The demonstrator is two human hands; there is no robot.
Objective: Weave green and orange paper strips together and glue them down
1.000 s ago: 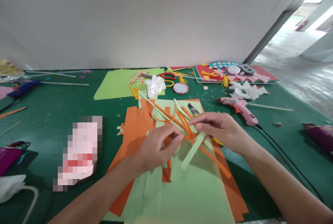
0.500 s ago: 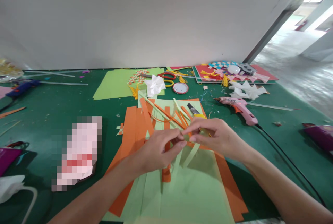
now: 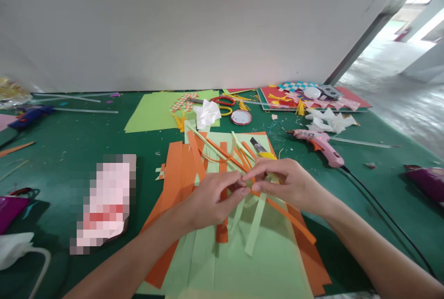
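Note:
Over the pile of paper, my left hand (image 3: 211, 202) pinches the crossing paper strips between thumb and fingers. Opposite it, my right hand (image 3: 289, 181) is closed at the fingertips on the same strips, almost touching the left. A light green strip (image 3: 255, 230) hangs down from between the hands. One orange strip (image 3: 294, 223) slants out below the right hand, and another orange strip (image 3: 222, 233) points toward me. The crossing point is partly hidden by my fingers. Beneath lie light green sheets (image 3: 263, 271) and orange paper (image 3: 172, 169).
A utility knife (image 3: 266, 154) lies just beyond my right hand. Farther back are scissors (image 3: 224, 101), crumpled tissue (image 3: 207, 114) and a round lid (image 3: 241, 117). To the right rests a pink glue gun (image 3: 322, 144) with its cord; a blurred-out pink object (image 3: 107, 202) is on the left.
The light green strip now hangs farther down toward me. An orange strip has come into view, slanting out below my right hand. Both hands stay nearly in place.

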